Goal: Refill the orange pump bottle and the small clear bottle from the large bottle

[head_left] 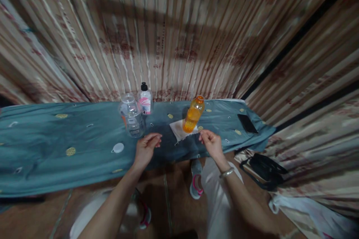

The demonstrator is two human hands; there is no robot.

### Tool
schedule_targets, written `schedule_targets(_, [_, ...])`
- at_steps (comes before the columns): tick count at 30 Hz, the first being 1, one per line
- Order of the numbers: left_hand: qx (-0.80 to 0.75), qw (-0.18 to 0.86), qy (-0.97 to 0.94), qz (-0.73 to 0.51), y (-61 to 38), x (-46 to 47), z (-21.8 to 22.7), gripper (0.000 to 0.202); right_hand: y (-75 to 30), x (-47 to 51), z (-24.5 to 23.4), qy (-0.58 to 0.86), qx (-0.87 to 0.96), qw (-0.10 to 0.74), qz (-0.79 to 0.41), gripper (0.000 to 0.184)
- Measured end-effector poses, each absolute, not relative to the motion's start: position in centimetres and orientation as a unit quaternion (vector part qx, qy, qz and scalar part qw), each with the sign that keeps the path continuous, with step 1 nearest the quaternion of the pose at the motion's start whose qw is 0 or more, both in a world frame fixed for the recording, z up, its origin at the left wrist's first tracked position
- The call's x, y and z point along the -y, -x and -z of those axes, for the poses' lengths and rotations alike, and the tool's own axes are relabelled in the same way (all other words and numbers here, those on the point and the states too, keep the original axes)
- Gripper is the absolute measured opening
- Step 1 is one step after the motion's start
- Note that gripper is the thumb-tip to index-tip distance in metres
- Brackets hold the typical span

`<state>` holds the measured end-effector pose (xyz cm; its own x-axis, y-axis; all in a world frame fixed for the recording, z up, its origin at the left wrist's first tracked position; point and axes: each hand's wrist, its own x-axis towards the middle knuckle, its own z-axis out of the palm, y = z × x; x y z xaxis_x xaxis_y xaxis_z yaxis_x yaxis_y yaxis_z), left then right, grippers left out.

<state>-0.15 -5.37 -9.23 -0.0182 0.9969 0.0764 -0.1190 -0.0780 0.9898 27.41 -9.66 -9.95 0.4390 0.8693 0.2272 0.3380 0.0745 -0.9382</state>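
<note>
Left hand (147, 148): fingers curled, narrow; cannot tell if holding. Right hand (211, 143): fingers pinched near edge of white flat piece (179, 130); cannot tell if gripping it. White lid (118, 148) left of left hand. Orange see-through bottle (193, 115) stands on white flat piece, near right hand; cannot tell what's inside. Clear jar (134, 120) partly before black-capped bottle (145, 102), pink label. Black phone (247, 123) on table (92, 138). Curtain (168, 44) behind.

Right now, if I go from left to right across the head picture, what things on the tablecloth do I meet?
Round white lid, clear jar, black-capped bottle, orange bottle, black phone.
</note>
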Motion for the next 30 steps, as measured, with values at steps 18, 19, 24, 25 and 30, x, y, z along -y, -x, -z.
schedule_targets(18, [-0.379, 0.562, -0.482, -0.555, -15.0, -1.4, 12.7, 0.102, -30.0, -2.4, 11.9, 0.601, 0.408, 0.602, -0.332, 0.055])
schedule_targets(19, [-0.373, 0.571, -0.479, -0.553, -15.3, -1.6, 12.7, 0.103, -30.1, -2.4, 11.9, 0.598, 0.411, 0.601, -0.335, 0.057])
schedule_targets(24, [-0.330, 0.618, -0.451, -0.553, -16.4, -2.2, 12.5, 0.100, -29.8, -2.9, 12.2, 0.592, 0.440, 0.583, -0.341, 0.059])
schedule_targets(25, [-0.326, 0.622, -0.444, -0.556, -16.5, -2.3, 12.5, 0.096, -29.6, -3.1, 12.3, 0.593, 0.448, 0.576, -0.341, 0.060])
schedule_targets(30, [-0.341, 0.617, -0.416, -0.575, -15.9, -2.7, 12.2, 0.060, -29.6, -3.8, 13.1, 0.612, 0.499, 0.523, -0.322, 0.054])
